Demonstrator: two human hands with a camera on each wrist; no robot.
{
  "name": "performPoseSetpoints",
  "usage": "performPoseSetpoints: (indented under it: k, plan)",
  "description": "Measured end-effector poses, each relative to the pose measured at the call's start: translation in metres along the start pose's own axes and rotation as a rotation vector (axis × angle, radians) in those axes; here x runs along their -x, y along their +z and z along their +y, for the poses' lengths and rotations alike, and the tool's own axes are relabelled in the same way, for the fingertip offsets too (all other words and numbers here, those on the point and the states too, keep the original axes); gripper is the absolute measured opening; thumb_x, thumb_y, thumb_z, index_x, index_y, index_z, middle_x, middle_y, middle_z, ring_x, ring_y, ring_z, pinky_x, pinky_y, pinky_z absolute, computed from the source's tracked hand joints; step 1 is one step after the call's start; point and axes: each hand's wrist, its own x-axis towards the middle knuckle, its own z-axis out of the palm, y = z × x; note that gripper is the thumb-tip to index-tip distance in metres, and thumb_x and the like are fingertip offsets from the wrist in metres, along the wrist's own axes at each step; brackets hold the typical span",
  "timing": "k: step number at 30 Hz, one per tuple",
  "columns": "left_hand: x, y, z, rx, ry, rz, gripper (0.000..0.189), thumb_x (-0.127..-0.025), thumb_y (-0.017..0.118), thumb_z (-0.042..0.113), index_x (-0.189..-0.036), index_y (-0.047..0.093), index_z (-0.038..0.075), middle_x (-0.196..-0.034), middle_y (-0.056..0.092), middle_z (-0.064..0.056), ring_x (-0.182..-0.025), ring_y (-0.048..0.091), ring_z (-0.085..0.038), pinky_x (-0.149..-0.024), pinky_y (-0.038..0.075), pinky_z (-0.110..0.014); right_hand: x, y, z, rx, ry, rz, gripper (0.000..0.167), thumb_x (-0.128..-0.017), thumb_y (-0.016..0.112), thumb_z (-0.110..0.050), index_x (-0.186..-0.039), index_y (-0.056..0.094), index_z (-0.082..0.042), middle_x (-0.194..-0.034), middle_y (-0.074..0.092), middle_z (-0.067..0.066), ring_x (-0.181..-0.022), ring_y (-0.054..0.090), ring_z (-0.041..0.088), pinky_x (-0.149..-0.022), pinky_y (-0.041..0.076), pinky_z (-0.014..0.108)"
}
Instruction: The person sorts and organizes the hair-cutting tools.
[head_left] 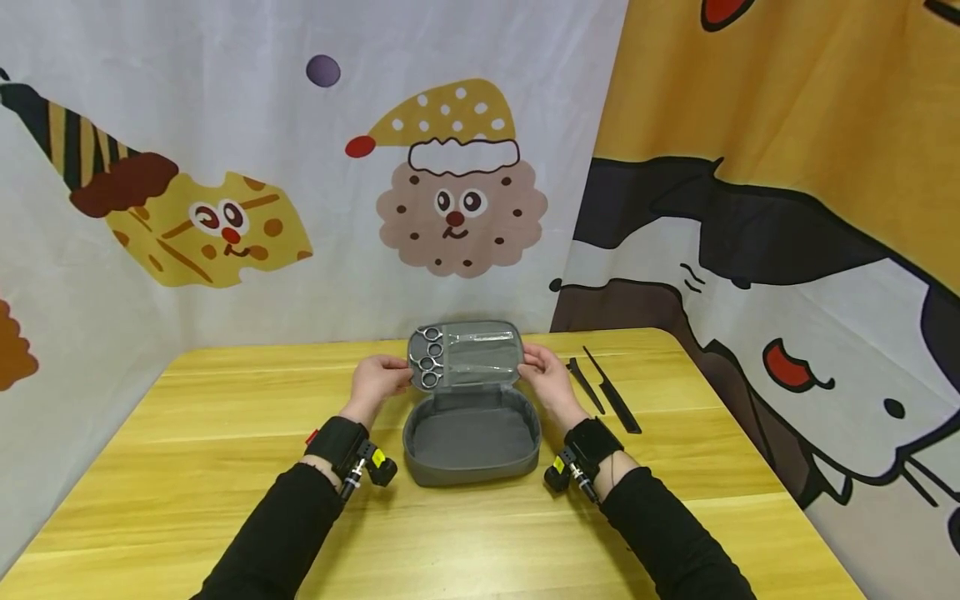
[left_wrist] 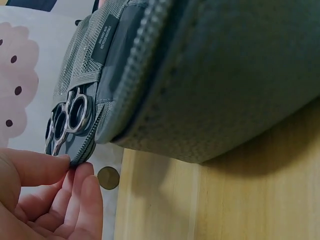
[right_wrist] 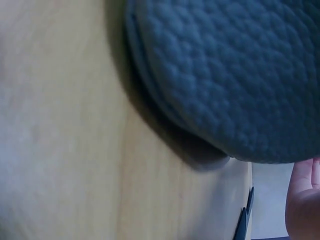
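Observation:
A grey zip case [head_left: 472, 468] stands on the table with its lid [head_left: 480, 381] raised at the back. Scissors [head_left: 431, 364] show their metal finger rings at the lid's left side, tucked under a mesh pocket [left_wrist: 100, 42]. My left hand [head_left: 377, 383] pinches the lid's left edge between thumb and fingers, just below the rings in the left wrist view. On the opposite edge, my right hand [head_left: 551, 385] holds the lid with thumb and fingers. The right wrist view has the case's pebbled side wall [right_wrist: 225, 80] hiding most of that hand. Inside, the case's lower part is bare.
Two black combs [head_left: 620, 407] lie on the wooden table [head_left: 225, 467] to the right of the case, near the right hand. Behind the table hangs a printed curtain [head_left: 285, 308] with cartoon figures; more of it runs along the right side.

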Motion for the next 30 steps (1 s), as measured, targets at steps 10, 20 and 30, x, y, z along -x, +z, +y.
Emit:
performPoseSetpoints:
  k: [10,20,30]
  plan:
    - [-0.0046,0.0014,-0.0011,0.011,-0.047,0.015,0.023,-0.087,0.07,-0.004,-0.108,0.068,-0.014,-0.099,0.068,-0.023,-0.069,0.066,-0.016,-0.073,0.061,-0.036,0.0008,0.0017,-0.0027,0.081,0.023,-0.008,0.037,-0.096,0.059,0.005,-0.134,0.055,0.007,-0.121,0.058,0.023,-0.111,0.057,0.029,-0.093,0.053,0.038]
    - [-0.0078,-0.0001,-0.0021,0.054,-0.076,-0.007,0.024,-0.088,0.069,-0.004,-0.109,0.068,-0.014,-0.092,0.069,-0.019,-0.068,0.066,-0.017,-0.074,0.061,-0.038,0.0018,0.0001,-0.0048,0.093,0.039,-0.055,0.035,-0.098,0.057,0.004,-0.131,0.055,0.013,-0.123,0.058,0.029,-0.113,0.058,0.035,-0.088,0.056,0.03]
    - [-0.0098,0.0003,-0.0042,0.066,-0.143,-0.067,0.026,-0.089,0.069,-0.003,-0.113,0.065,-0.014,-0.089,0.068,-0.014,-0.073,0.066,-0.021,-0.072,0.06,-0.034,0.0017,-0.0032,-0.0023,0.112,0.101,-0.098,0.039,-0.1,0.055,0.001,-0.136,0.049,0.015,-0.123,0.058,0.029,-0.109,0.063,0.035,-0.09,0.055,0.035]
